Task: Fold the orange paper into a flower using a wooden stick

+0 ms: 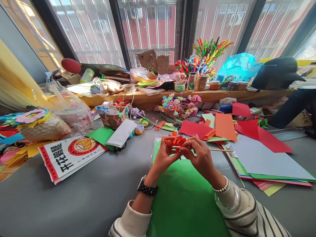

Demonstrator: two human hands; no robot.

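Note:
An orange-red folded paper flower (175, 141) is pinched in the fingers of my left hand (163, 157). My right hand (201, 157) is closed around a thin pale wooden stick (218, 150), whose left tip lies against the flower's near side. The stick's other end points right, past my knuckles. Both hands are close together over a large green sheet (189, 200) on the grey table. Part of the flower is hidden behind my fingers.
Coloured paper sheets (271, 158) are stacked at the right, with orange (225, 126) and red (196, 129) pieces behind. A printed paper bag (71, 154) lies left. Small crocheted flowers (170, 106) stand at the back. Pipe cleaners (212, 51) fill containers on the windowsill.

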